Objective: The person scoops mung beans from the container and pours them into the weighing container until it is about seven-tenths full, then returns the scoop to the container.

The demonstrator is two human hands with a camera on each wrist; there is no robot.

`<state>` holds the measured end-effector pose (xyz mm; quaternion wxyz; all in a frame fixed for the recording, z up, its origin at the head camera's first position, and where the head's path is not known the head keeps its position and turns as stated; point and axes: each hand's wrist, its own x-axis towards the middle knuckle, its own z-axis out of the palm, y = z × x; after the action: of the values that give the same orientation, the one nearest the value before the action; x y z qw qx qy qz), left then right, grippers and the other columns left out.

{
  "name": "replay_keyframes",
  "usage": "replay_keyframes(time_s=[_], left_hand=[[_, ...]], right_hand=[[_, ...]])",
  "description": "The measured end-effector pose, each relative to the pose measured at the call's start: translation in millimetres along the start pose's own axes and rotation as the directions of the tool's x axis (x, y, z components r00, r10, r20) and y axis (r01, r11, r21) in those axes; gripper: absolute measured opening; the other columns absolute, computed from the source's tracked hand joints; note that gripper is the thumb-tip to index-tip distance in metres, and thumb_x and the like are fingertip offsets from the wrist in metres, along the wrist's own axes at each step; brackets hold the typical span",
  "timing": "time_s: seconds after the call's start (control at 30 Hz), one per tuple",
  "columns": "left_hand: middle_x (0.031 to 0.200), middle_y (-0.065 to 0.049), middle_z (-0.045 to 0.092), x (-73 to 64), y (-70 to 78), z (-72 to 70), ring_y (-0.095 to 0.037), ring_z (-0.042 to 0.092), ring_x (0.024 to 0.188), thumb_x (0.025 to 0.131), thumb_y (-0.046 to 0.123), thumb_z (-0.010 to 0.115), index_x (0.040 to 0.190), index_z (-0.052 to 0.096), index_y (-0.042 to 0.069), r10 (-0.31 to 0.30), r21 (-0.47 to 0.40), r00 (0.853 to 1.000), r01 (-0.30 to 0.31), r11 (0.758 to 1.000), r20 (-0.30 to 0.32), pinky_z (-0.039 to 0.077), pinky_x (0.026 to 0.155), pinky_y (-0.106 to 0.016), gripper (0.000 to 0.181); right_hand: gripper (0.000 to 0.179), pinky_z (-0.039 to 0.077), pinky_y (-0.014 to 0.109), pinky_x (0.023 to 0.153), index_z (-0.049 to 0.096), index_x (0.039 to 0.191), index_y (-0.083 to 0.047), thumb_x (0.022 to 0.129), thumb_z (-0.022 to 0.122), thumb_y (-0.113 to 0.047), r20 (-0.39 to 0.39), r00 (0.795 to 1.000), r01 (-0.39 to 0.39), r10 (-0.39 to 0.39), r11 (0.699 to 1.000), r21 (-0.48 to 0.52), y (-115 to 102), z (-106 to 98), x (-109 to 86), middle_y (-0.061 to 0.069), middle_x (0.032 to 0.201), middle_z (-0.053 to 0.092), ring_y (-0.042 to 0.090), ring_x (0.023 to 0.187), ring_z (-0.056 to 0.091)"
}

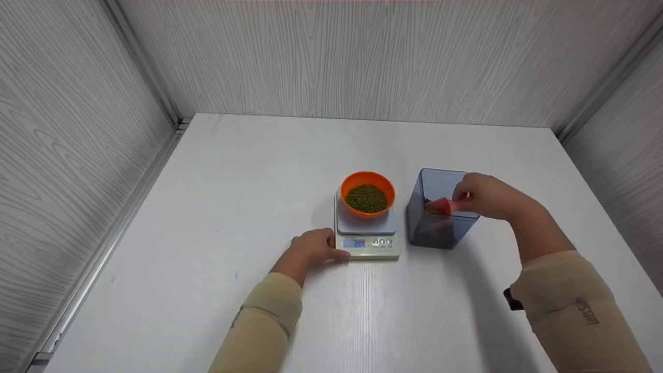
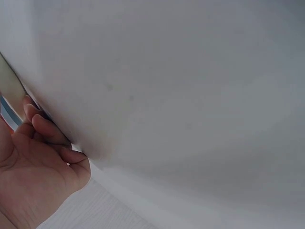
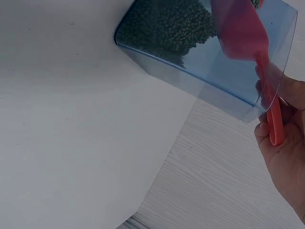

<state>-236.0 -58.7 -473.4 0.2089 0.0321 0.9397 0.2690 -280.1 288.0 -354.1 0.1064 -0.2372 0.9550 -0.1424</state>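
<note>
An orange bowl (image 1: 387, 182) holding mung beans (image 1: 366, 199) sits on a white kitchen scale (image 1: 370, 254), whose display seems to read 394. My left hand (image 1: 313, 246) grips the scale's front left corner, thumb at the front edge and bent fingers along the side. To the right stands a clear bluish container (image 1: 432, 233) with more mung beans (image 3: 167, 28) at its bottom. My right hand (image 1: 487, 196), over its rim, holds the handle of a red scoop (image 3: 245, 38). The scoop's head is inside the container; how much it carries is hard to tell.
The white table (image 1: 259, 171) carries the scale and container side by side, a narrow gap between them. Grey wood-grain panels (image 1: 331, 62) enclose the table at the back and both sides.
</note>
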Motion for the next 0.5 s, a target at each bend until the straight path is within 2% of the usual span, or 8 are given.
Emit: replay_keyframes(time_s=[0.27, 0.5], left_hand=[[0.073, 0.003, 0.051, -0.9, 0.1, -0.2, -0.018, 0.048, 0.076, 0.07, 0.056, 0.069, 0.079, 0.051, 0.018, 0.013, 0.005, 1.0, -0.013, 1.0, 0.0, 0.033, 0.077, -0.038, 0.044], [0.073, 0.003, 0.05, -0.6, 0.2, 1.1, -0.018, 0.047, 0.076, 0.07, 0.056, 0.069, 0.08, 0.051, 0.018, 0.007, -0.004, 1.0, -0.007, 1.0, -0.003, 0.033, 0.078, -0.039, 0.044]], right_hand=[[0.011, 0.044, 0.035, 0.071, 0.065, 0.095, -0.006, 0.084, 0.063, -0.01, -0.043, 0.998, -0.047, 0.051, 0.995, 0.088, 10, 3, -11.4, 0.007, 0.092, 0.055, 0.022, 0.084, 0.049], [0.01, 0.042, 0.032, 0.067, 0.064, 0.095, -0.007, 0.086, 0.062, -0.01, -0.123, 0.991, -0.027, 0.046, 0.989, 0.146, 20, 8, -21.6, 0.005, 0.088, 0.054, 0.02, 0.081, 0.047]])
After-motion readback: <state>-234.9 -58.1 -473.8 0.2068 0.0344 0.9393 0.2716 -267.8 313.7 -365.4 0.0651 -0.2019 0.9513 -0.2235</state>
